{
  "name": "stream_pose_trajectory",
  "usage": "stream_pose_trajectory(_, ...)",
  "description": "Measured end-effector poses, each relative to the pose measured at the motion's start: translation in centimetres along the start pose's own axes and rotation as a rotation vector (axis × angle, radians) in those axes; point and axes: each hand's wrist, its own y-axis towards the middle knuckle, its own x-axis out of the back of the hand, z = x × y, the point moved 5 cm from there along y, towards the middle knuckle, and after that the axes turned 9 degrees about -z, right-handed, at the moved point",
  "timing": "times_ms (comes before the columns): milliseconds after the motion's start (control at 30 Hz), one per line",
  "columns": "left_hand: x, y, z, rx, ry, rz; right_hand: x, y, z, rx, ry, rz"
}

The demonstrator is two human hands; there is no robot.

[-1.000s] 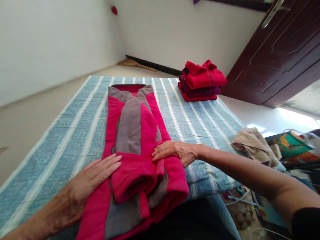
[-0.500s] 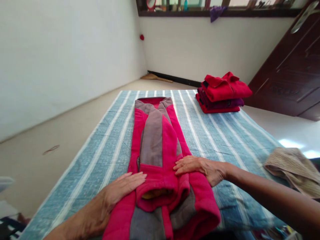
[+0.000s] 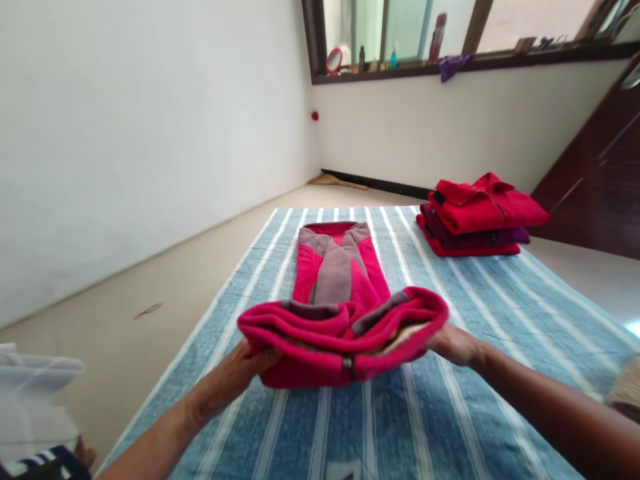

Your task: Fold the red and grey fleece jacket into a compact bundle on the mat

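In the head view, a long pink fleece garment with grey panels lies lengthwise on the blue-and-white striped bed cover, its collar end pointing toward the far wall. The near end of the garment is lifted off the cover and doubled into a thick roll that hangs between the two hands.

The left hand grips the left end of that roll: its fingers are curled under and into the fleece, so only the back of the hand and the thumb side show. The right hand holds the right end of the roll in the same way, fingers closed and tucked beneath the fabric, the wrist and forearm reaching in from the lower right. Neither hand is spread flat; both are closed on the garment.

Beyond the garment and to its right, at the far corner of the cover, sits a stack of folded red and maroon fleece garments, well apart from the hands. Farther right of the garment stands a dark brown wooden door. Above the stack, a window ledge carries small bottles and a purple cloth. Left of the garment, past the cover's edge, is bare beige floor.
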Motion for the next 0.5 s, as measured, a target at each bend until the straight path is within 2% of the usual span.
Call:
stream_pose_trajectory(100, -1.2, 1.8, -1.0, 0.182, -0.26, 0.001, 0.9, 1.9, -1.6, -0.071, 0.248, -0.126)
stream_pose_trajectory(233, -2.1, 4.0, -1.3, 0.343, -0.409, -0.039, 1.3, 4.1, -2.7, -0.235, 0.387, -0.274)
stream_pose_trajectory(367, -2.1, 5.7, -1.2, 0.439, -0.477, -0.104, 1.4, 5.5, -2.9, -0.381, 0.468, -0.401)
stream_pose_trajectory(500, -2.0, 7.1, -1.8, 0.453, -0.54, -0.134, 1.6, 6.6, -2.7, -0.442, 0.529, -0.441)
